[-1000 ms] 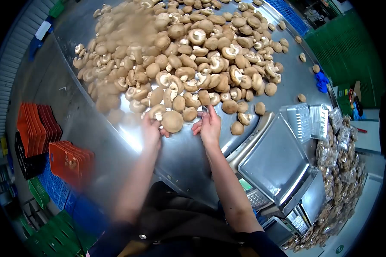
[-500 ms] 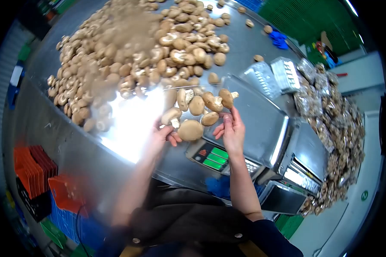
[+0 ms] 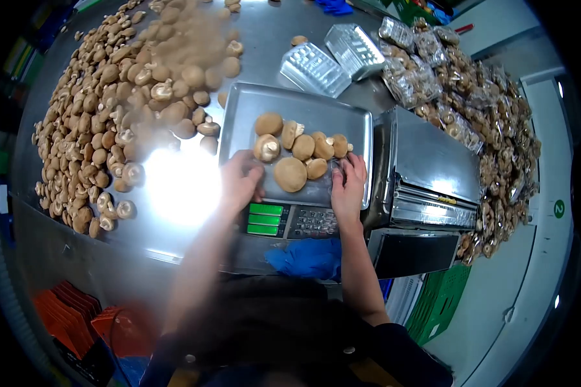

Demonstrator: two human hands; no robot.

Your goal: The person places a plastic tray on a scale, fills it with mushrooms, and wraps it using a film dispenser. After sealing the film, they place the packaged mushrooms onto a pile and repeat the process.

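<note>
Several brown mushrooms (image 3: 290, 174) lie in a clear plastic tray (image 3: 315, 187), which is hard to make out against the metal scale pan (image 3: 332, 109) beneath it. My left hand (image 3: 242, 177) has its fingers curled at the tray's left side, the fingertips partly hidden. At the right side, my right hand (image 3: 348, 187) pinches the tray's edge beside the outermost mushroom. Just below the pan sit the scale's green display (image 3: 265, 219) and its keypad (image 3: 313, 221).
A large heap of loose mushrooms (image 3: 97, 122) covers the table's left. Clear empty trays (image 3: 316, 69) lie behind the scale. A metal wrapping machine (image 3: 432, 155) stands to the right, with wrapped mushroom packs (image 3: 497, 148) piled beyond. Crumpled blue gloves (image 3: 306, 258) lie in front.
Both hands have brought the tray of mushrooms over the scale pan. The head view has turned rightward, and the scale now shows in full between my arms.
</note>
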